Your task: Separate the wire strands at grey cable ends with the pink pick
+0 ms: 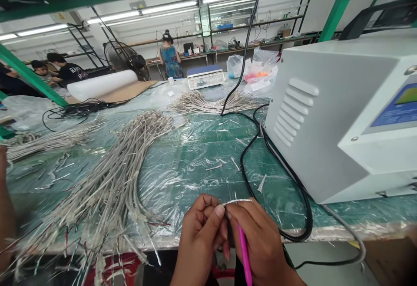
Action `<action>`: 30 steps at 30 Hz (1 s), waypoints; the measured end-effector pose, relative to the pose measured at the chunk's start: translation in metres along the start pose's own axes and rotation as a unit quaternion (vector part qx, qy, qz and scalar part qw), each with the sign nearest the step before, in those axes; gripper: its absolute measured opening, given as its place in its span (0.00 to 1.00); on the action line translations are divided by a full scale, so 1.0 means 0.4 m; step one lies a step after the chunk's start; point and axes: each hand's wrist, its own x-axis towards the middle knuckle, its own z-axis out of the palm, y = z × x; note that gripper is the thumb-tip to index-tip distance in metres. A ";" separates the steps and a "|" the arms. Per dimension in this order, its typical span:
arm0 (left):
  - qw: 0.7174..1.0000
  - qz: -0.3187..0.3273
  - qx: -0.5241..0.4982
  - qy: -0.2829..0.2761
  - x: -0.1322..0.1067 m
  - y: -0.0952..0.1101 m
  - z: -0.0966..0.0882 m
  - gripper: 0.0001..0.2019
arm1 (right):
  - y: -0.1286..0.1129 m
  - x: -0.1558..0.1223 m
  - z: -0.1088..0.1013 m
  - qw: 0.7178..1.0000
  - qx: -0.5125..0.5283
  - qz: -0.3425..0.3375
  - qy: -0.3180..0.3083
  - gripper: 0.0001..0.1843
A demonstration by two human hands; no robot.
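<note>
My left hand (203, 234) is closed near the table's front edge, pinching a thin cable (239, 200) between thumb and forefinger. Its silvery, foil-like end runs to the right over the fingers of my right hand (260, 231). That hand is also closed, wrapped around a slim tool with a pink handle (245, 255); a thin metal tip seems to stick up past the fingers. The fingers hide much of the cable and the tool's working end. Left of my hands lies a large bundle of pale grey cables (120, 169), with coloured wire ends hanging over the edge.
A grey-white machine (312, 125) stands at right, with black cords (247, 164) looping beside it. Foil scraps (262, 184) lie on the plastic-covered green table (192, 156). More cables (208, 103) lie behind. Another person's arm (5, 199) is at the left edge; several people are in back.
</note>
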 end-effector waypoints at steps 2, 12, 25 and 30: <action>1.000 0.009 -0.026 0.004 -0.002 -0.006 0.001 0.10 | -0.003 -0.003 0.004 1.000 0.009 0.016 -0.002 0.09; 0.994 0.050 -0.098 0.014 -0.006 -0.018 -0.003 0.12 | -0.010 0.010 -0.020 0.985 0.079 0.140 0.057 0.15; 0.995 0.080 0.021 0.058 -0.017 -0.036 0.004 0.11 | -0.029 0.013 -0.019 0.930 0.153 0.290 0.166 0.10; 0.989 0.100 0.063 0.089 -0.021 -0.041 0.017 0.10 | -0.033 0.030 -0.038 0.936 0.214 0.273 0.058 0.14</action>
